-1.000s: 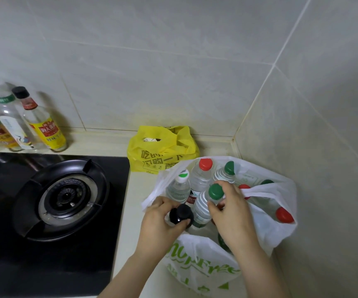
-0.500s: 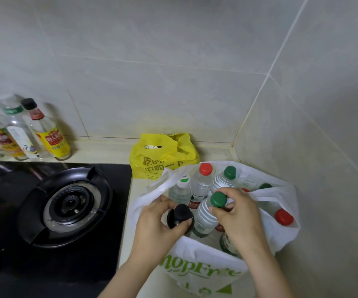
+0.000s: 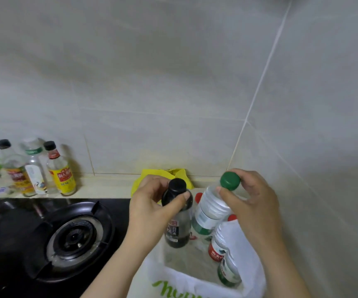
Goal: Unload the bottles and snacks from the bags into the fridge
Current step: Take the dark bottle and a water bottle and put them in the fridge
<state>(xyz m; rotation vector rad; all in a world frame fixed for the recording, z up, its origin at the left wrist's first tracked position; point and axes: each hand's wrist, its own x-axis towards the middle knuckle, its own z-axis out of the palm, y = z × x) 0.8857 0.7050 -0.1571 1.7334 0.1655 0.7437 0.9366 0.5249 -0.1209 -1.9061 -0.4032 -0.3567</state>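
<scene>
Head: left hand (image 3: 152, 208) grips black btl (image 3: 177, 214), right hand (image 3: 253, 203) grips green-cap btl (image 3: 213, 206)

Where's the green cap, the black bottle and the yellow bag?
green cap (image 3: 230, 180), head view, on the cap's top
black bottle (image 3: 177, 227), head view, on its labelled body
yellow bag (image 3: 150, 173), head view, on its upper edge behind the left hand
</scene>
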